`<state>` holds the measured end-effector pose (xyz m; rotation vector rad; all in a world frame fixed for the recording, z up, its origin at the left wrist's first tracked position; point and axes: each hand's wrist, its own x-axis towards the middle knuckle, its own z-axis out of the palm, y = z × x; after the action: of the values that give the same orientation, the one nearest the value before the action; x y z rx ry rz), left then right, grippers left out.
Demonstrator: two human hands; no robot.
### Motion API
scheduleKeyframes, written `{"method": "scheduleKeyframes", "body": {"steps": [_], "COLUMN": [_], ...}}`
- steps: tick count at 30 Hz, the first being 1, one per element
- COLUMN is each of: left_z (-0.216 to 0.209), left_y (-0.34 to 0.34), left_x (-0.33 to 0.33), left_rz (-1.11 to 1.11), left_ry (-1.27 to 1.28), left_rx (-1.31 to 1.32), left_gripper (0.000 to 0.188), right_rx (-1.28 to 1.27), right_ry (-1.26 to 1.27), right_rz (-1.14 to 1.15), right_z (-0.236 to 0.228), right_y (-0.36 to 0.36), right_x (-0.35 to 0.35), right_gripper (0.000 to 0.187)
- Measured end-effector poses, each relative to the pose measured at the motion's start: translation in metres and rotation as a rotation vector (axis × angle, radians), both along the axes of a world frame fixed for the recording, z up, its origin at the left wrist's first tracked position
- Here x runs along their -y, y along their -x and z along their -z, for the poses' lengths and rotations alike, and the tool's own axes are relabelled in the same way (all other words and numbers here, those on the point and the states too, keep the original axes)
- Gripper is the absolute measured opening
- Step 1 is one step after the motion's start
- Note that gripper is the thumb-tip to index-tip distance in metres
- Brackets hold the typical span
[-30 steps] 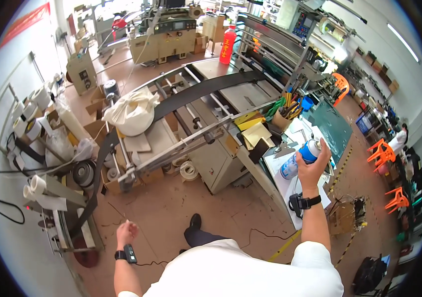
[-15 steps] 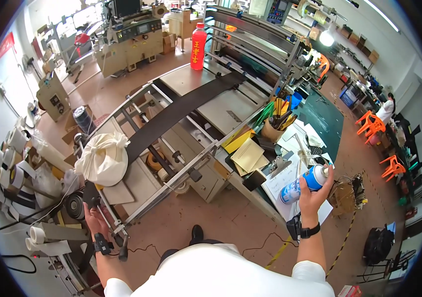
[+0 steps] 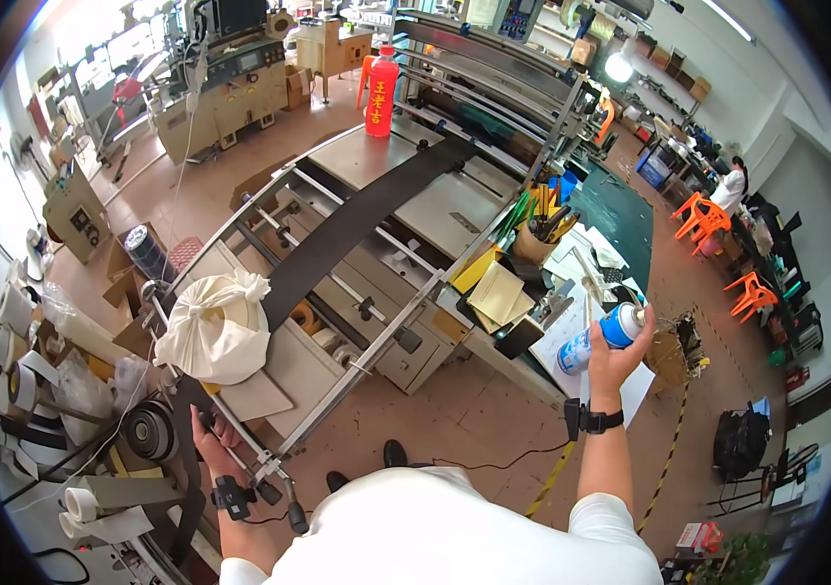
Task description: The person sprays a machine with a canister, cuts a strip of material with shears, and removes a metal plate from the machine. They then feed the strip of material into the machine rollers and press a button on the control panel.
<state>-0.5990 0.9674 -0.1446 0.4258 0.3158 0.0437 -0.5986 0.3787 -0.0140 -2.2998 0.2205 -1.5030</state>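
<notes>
My right hand [image 3: 618, 365] is closed round a blue and white spray can [image 3: 576, 353], tilted over papers on the side table. At the near left end of the machine frame [image 3: 367, 366], the fingers of my left hand [image 3: 211, 450] curl beside a rail. The rail partly hides them, and what they grip cannot be made out. A long dark strip [image 3: 362, 214] runs across the frame and hangs down past that hand. On the strip near this end sits a knotted cream cloth bag [image 3: 209, 353].
A red bottle [image 3: 382, 102] stands at the machine's far end. The side table holds a tool holder [image 3: 535, 244], notepads [image 3: 496, 292] and papers. Rolls of material [image 3: 149, 429] crowd the left. Beyond the table are a cardboard box [image 3: 674, 356] and orange chairs [image 3: 698, 222].
The view has shifted a little, and the machine sits slightly differently in it. My left hand has its fingers further in at the frame's end. My right hand still holds the spray can.
</notes>
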Motion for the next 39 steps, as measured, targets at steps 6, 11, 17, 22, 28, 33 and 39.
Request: {"method": "scheduleKeyframes", "body": {"steps": [6,11,17,22,28,33,39], "left_z": [0.007,0.012,0.012,0.011,0.011,0.006,0.01], "left_y": [-0.001,-0.002,-0.001,0.0,0.001,0.0,-0.002], "left_x": [-0.006,-0.011,-0.01,-0.01,-0.009,-0.006,-0.008], "left_rz": [-0.049,-0.045,-0.071,-0.061,-0.059,-0.059,-0.06], "left_ry": [0.06,0.011,-0.011,0.04,0.04,0.012,0.024], "left_rx": [-0.03,-0.03,-0.051,-0.029,-0.041,-0.043,-0.062], "left_gripper": [0.045,0.045,0.047,0.047,0.046,0.046,0.045], "right_rx": [-0.006,-0.015,-0.016,-0.009,-0.009,0.005,0.0], "right_ry": [-0.009,0.018,0.011,0.032,0.043,0.04,0.06], "right_rz": [0.033,0.041,0.051,0.066,0.081,0.073,0.1], "right_z": [-0.002,-0.003,-0.002,-0.002,0.0,-0.001,-0.003], "right_y": [0.0,0.0,0.0,0.001,0.001,-0.001,-0.002], "right_x": [-0.007,-0.011,-0.01,-0.011,-0.01,-0.009,-0.009], "right_gripper": [0.081,0.081,0.082,0.081,0.081,0.081,0.08]}}
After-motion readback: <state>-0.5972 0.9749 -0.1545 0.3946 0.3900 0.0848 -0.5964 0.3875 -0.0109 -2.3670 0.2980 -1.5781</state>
